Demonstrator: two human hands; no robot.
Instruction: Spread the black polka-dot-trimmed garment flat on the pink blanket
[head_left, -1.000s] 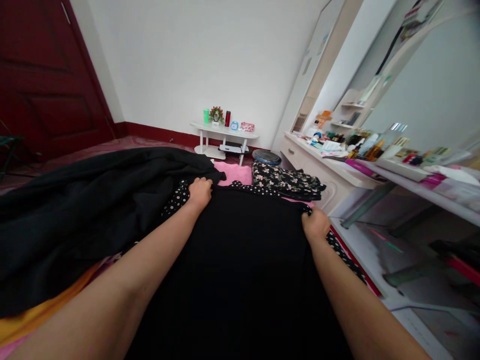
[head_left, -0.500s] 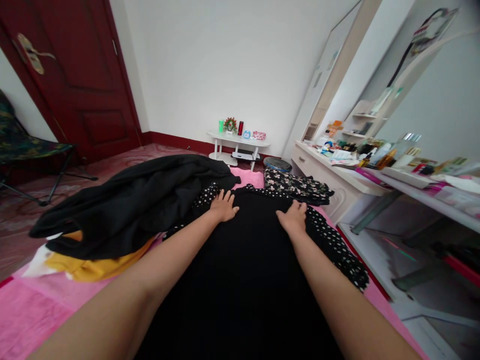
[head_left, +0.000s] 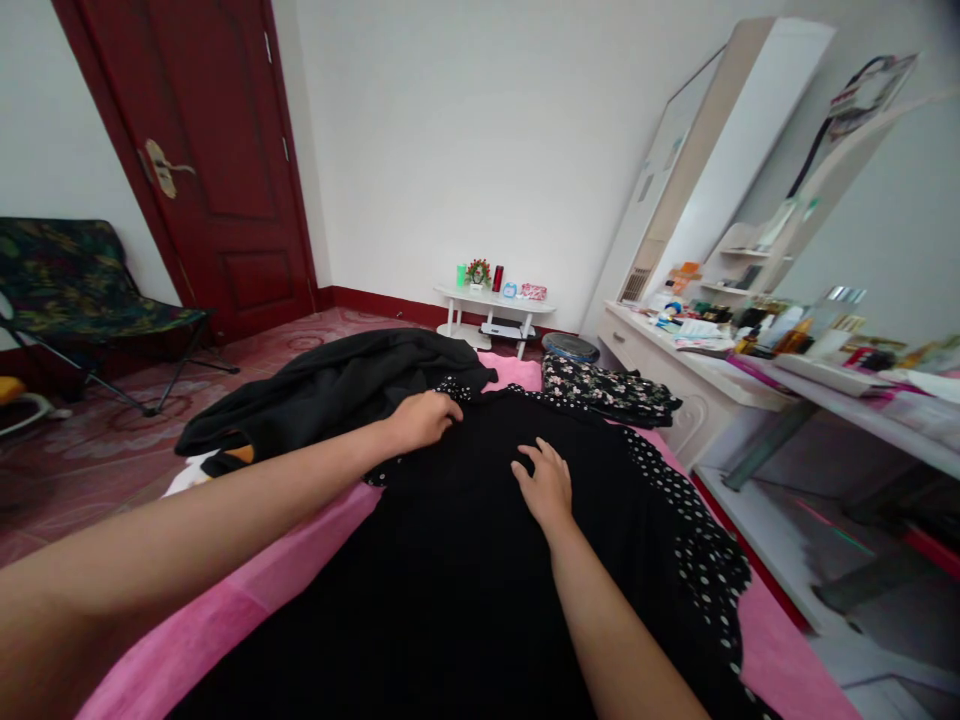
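Note:
A black garment (head_left: 465, 570) with white-dotted black trim lies spread flat on a pink bed cover (head_left: 247, 620). My left hand (head_left: 424, 420) rests on its upper left part, fingers curled loosely against the cloth near the dotted trim. My right hand (head_left: 544, 485) lies flat on the middle of the garment, fingers spread and open. Neither hand holds anything that I can see.
A heap of black clothing (head_left: 330, 390) with something yellow under it lies left of the garment. A floral black garment (head_left: 607, 390) sits at the far end. A cluttered white dresser (head_left: 712, 350) stands right, a small white table (head_left: 495, 310) ahead, a folding chair (head_left: 82, 300) and red door (head_left: 217, 170) left.
Both hands let go of the garment's top edge, flattened on it, then slid toward me; the right hand moved to the middle. The view has risen and widened.

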